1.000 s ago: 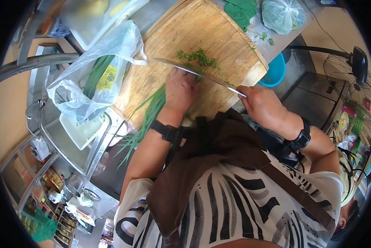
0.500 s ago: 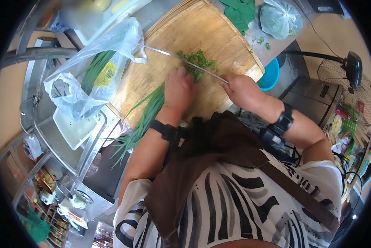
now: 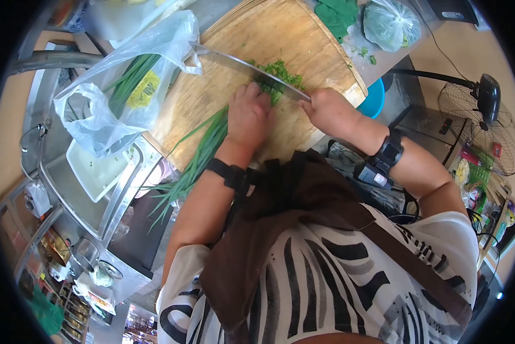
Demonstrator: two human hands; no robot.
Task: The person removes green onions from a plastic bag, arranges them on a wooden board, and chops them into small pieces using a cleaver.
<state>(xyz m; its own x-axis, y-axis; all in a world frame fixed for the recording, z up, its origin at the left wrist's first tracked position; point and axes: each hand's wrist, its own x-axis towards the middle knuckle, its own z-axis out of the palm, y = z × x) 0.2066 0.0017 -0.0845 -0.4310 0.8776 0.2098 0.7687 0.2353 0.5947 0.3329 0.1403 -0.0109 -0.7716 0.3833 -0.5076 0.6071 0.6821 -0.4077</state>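
Note:
My right hand (image 3: 329,112) is closed around the handle of a large knife (image 3: 243,67), whose wide blade stretches left across the wooden cutting board (image 3: 211,94). Curled over a bunch of green onions (image 3: 203,140), my left hand (image 3: 249,113) presses them on the board just beside the blade. The long green leaves trail down past my left wrist and hang over the board's near edge. Beyond the blade lies a pile of chopped greens (image 3: 283,73), partly covered by the knife.
Left of the board, a plastic bag (image 3: 105,135) holds more long green leaves. A white tray (image 3: 94,169) sits by the sink. Behind right are a green cloth (image 3: 336,16) and a tied bag (image 3: 390,26). A blue bucket (image 3: 373,98) and a fan (image 3: 487,100) stand right.
The knife has tilted so more of its blade face shows, and my right hand has shifted slightly up and left. My left hand stays on the green onions.

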